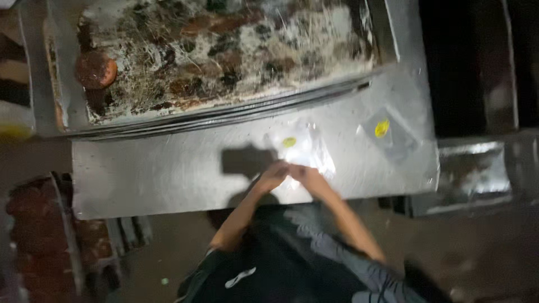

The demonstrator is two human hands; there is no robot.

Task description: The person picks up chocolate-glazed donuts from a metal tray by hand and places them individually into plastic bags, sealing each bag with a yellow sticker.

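Note:
My left hand (pixel 273 175) and my right hand (pixel 306 174) meet at the near edge of a shiny metal table (pixel 168 174). Both pinch the near end of a clear plastic bag (pixel 303 148) with a small yellow sticker, which lies flat on the table just beyond my fingers. A second clear plastic bag (pixel 387 132) with a yellow sticker lies farther right on the table, apart from my hands. The picture is blurred, so the exact grip of the fingers is hard to make out.
A big metal tray (pixel 67 112) holding a dark, crusted, white-flecked mass fills the table's far side. A round orange-brown lump (pixel 95 70) sits at its left end. A lower metal surface (pixel 477 174) adjoins on the right; reddish bricks (pixel 33 224) stand at lower left.

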